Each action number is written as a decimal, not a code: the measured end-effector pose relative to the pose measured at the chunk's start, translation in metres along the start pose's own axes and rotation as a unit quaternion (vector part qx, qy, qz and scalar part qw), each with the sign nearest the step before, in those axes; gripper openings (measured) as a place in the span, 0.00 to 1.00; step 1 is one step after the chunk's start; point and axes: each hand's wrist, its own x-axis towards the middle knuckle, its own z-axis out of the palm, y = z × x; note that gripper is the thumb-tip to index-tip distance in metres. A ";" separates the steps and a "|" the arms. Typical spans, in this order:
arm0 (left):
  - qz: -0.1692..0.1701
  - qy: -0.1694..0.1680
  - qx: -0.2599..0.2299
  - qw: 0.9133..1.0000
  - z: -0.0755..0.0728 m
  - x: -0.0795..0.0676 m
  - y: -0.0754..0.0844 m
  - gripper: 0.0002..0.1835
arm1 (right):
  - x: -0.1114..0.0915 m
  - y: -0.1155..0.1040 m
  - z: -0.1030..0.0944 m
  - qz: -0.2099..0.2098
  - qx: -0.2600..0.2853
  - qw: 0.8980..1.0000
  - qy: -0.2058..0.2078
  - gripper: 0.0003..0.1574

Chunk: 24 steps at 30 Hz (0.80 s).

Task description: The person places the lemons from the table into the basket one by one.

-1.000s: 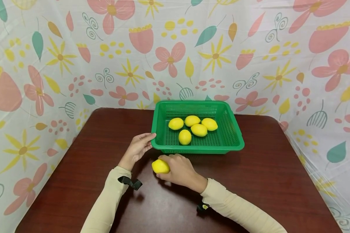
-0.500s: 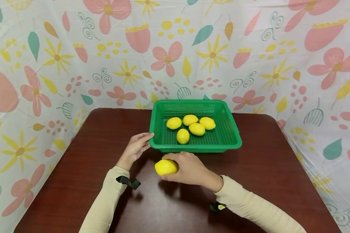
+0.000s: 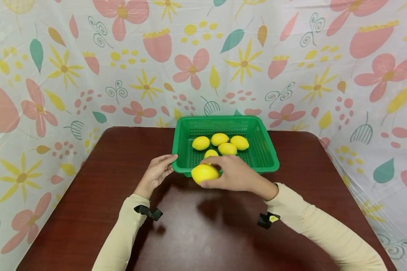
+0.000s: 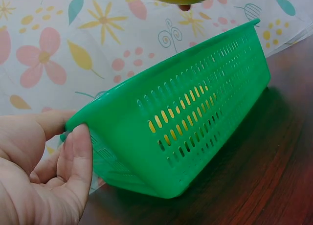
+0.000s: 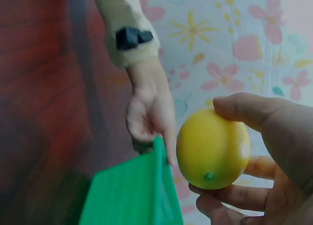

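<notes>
A green plastic basket [image 3: 265, 165] with slotted walls stands on the table, several yellow lemons [image 3: 228, 149] lying in it. My left hand [image 3: 156, 174] pinches the rim at its near left corner; in the left wrist view the thumb and fingers meet around the basket's edge. Held in my right hand [image 3: 237, 174] is another lemon [image 3: 204, 173], raised above the table at the basket's near side. It overlaps the front rim in the head view and partly hides one lemon inside. The right wrist view shows thumb and fingers around this lemon [image 5: 212, 149], its green tip showing.
The dark brown wooden table [image 3: 190, 237] reaches back to a flower-printed cloth [image 3: 115, 56] that surrounds it. Both forearms wear pale sleeves with a black strap, such as the left strap [image 3: 148, 212].
My right hand has lifted the lemon off the table and carried it up, to the right and toward the basket. The left hand keeps its hold on the rim.
</notes>
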 end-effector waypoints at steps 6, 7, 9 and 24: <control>-0.005 -0.001 0.000 1.000 0.000 0.001 0.000 0.10 | 0.010 0.022 -0.025 0.018 0.000 1.000 -0.017 0.33; -0.005 -0.002 0.000 1.000 -0.001 0.001 0.000 0.10 | 0.011 0.025 -0.029 0.021 -0.002 1.000 -0.021 0.33; -0.003 -0.001 -0.002 1.000 -0.001 0.001 0.001 0.09 | 0.015 0.032 -0.036 0.026 -0.002 0.999 -0.029 0.35; -0.006 -0.005 -0.006 1.000 -0.001 0.002 0.000 0.06 | 0.049 0.103 -0.068 0.042 -0.013 0.986 -0.159 0.41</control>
